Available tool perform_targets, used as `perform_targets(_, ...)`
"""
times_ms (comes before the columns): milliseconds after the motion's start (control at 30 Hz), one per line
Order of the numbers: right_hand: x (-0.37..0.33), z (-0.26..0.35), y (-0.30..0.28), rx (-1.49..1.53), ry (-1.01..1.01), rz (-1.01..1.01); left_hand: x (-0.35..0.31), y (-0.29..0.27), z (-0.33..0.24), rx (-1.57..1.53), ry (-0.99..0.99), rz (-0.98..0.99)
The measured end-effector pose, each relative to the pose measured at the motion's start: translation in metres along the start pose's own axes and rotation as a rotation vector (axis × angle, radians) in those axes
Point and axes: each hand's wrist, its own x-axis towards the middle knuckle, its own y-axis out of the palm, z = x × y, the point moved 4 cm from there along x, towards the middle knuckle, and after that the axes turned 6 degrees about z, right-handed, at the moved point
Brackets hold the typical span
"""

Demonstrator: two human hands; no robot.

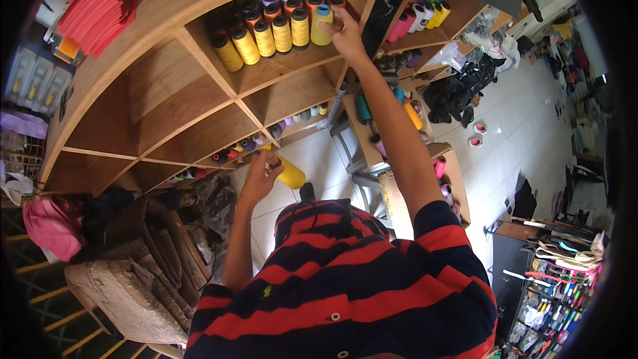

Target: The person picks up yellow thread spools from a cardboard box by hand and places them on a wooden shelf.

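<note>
My right hand (347, 34) reaches into a shelf compartment, its fingers closed on a yellow thread cone (322, 26) with a blue top. This cone stands at the right end of a front row of yellow thread cones (282, 33). Rows of orange and purple cones (271, 12) stand behind them. Lower down, in front of the shelves, my left hand (258, 176) grips another yellow thread cone (291, 174) by its narrow end. That cone hangs tilted over the floor.
The wooden shelf unit (236, 101) has several bare compartments left of and below the cones. Smaller spools line its lower shelves. Cardboard boxes (392, 199) with spools stand at my right. Rolled material (126, 292) lies lower left, and black bags (465, 86) sit on the tiled floor.
</note>
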Motion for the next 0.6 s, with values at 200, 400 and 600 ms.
perform_targets(200,0.002,-0.02,0.008,-0.065,0.004,-0.034,-0.018,0.011,0.014,-0.017,-0.014,-0.037)
perform_targets(400,-0.005,-0.049,0.005,-0.285,0.009,-0.012,-0.016,0.019,0.013,-0.007,-0.007,0.001)
perform_targets(600,-0.019,-0.053,0.01,-0.406,-0.022,-0.079,-0.009,0.023,0.012,0.013,-0.007,0.045)
